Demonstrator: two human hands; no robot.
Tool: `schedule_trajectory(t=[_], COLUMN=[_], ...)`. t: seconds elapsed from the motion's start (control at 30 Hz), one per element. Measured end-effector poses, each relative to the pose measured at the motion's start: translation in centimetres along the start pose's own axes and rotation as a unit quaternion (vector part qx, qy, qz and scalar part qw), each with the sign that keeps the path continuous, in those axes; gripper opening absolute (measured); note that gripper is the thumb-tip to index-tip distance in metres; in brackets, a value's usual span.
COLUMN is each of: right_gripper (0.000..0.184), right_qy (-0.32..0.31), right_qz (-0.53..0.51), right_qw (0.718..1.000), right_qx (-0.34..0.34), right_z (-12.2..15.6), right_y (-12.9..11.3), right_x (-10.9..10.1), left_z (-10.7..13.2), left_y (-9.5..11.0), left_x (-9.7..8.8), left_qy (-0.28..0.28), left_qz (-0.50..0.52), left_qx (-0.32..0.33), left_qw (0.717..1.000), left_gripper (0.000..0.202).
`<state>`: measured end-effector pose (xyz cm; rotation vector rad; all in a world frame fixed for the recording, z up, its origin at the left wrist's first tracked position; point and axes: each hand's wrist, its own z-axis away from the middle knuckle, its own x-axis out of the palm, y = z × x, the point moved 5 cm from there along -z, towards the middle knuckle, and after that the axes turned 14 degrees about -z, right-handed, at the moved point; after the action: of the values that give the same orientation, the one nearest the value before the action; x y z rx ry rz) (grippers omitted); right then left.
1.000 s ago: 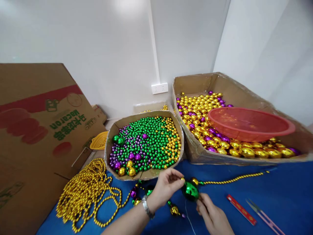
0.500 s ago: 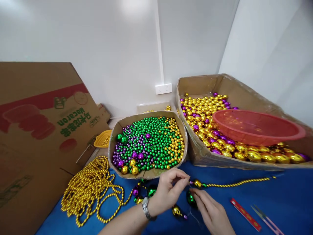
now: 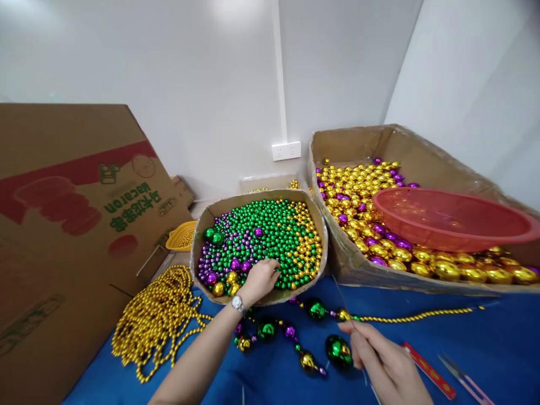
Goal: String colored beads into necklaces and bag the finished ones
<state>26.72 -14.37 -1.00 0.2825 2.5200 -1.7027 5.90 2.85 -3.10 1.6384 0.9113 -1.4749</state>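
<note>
Pinching a bare thread (image 3: pixel 340 291), the right hand (image 3: pixel 386 360) sits near, right of a large green bead (image 3: pixel 338 351), while the left hand (image 3: pixel 259 279) bunches over small beads (image 3: pixel 270 225) farther left, hold unclear, the strand (image 3: pixel 316 308) between already beaded, thread seemingly left unfilled.

Glossy beads (image 3: pixel 264 228); matt cdbd carton (image 3: pixel 54 270).

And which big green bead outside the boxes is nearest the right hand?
The big green bead just left of the right hand; the other two lie farther left.
</note>
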Motion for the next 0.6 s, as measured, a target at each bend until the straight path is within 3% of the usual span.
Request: schedule_trajectory(t=[0.3,0.6], right_gripper=[0.029,0.028], right_qy=[0.034,0.066], right_qz=[0.042,0.062], right_qw=[0.998,0.996], right_qx=[0.015,-0.001], right_z=[-1.2,-1.4], right_y=[-2.2,-3.7], right_x=[-1.5,-2.6], left_z=[-0.6,-0.6], left_y=[1.0,1.0], left_x=[1.9,1.5], left_qy=[-0.069,-0.051], left_qz=[-0.084,-0.036], left_qx=[0.008,0.022], left_qw=[0.994,0.998], left_gripper=[0.015,0.019])
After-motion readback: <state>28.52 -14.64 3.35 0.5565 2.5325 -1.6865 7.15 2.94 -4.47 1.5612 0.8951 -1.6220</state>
